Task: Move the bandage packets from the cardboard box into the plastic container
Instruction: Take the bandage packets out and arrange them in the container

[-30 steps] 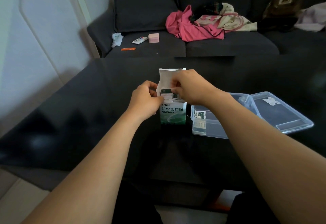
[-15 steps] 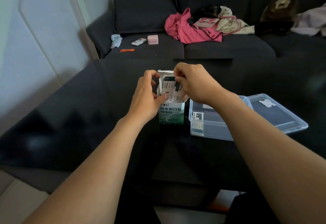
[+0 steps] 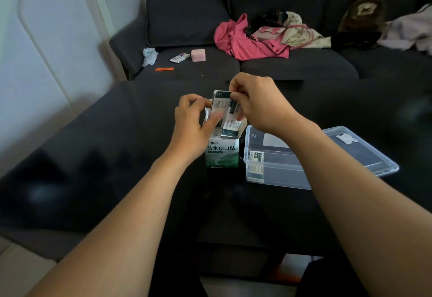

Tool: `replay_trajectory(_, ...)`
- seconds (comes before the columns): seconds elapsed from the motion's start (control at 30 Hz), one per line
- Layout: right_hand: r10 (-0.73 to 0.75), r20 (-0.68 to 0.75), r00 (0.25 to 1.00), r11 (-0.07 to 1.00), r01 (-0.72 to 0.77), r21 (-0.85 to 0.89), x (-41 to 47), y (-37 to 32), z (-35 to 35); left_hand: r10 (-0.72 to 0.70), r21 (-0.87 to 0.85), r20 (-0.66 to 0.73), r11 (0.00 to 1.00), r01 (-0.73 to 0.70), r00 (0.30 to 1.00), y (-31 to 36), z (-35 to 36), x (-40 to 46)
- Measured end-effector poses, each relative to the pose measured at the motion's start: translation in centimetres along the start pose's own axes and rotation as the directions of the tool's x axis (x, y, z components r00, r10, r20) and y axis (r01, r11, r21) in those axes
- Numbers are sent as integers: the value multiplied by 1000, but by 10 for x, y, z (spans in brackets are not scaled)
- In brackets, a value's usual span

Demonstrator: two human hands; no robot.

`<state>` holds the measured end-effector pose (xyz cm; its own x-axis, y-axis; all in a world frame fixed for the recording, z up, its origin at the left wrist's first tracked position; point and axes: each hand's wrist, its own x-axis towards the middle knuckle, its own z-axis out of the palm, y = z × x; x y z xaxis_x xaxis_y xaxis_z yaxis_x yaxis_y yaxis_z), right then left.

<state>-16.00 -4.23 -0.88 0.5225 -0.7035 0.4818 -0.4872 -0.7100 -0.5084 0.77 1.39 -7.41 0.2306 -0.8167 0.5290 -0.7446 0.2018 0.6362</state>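
Bandage packets (image 3: pixel 228 112), flat glossy rectangles, pinched over cardboard box (image 3: pixel 222 154).

Cardboard box (image 3: pixel 222 154): matt printed card, white and green. Bandage packets (image 3: pixel 228 112): smooth paper wrappers. Plastic container (image 3: pixel 278 168): clear, glossy plastic. Table (image 3: pixel 93 168): dark, glossy, reflective top. Sofa (image 3: pixel 187 16): dark matt cloth.

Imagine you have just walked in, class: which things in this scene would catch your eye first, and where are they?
At the centre, both hands pull a bunch of bandage packets up out of the green-and-white cardboard box on the dark table. Just right of the box sits the clear plastic container, open. Behind, a pink garment brightens the dark sofa.
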Motion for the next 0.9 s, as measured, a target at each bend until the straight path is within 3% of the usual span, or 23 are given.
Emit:
replay_trajectory(0.33, 69, -54, 996, 988, -61, 142, -2, 1, 0, -2, -21, -70, 1000, 1, 998, 7, -1, -1)
replay_trajectory(0.5, 138, -58, 989, 954, -117, 278, -3, 5, -4, 46, -19, -139, 999, -49, 989, 13, -4, -1)
replay_trajectory(0.63, 249, -55, 967, 871, -199, 449, -4, 9, -14, 16, -141, -206, 989, -45, 978, 24, -15, -4)
replay_trajectory(0.7, 337, -50, 940, 777, -248, 578, -4, 12, -22, -5, -231, -143, 973, -28, 990, 28, -20, -7)
replay_trajectory(0.77, 394, -8, 919, 694, -292, 658, -6, 15, -26, -57, -378, 15, 924, 58, 998, 35, -23, -14)
replay_trajectory(0.83, 388, 26, 921, 703, -314, 638, -10, 15, -28, -97, -453, 164, 877, 162, 982, 43, -24, -19)
replay_trajectory(0.9, 322, 26, 946, 786, -283, 550, -14, 12, -30, -92, -434, 215, 883, 180, 972, 47, -23, -21)
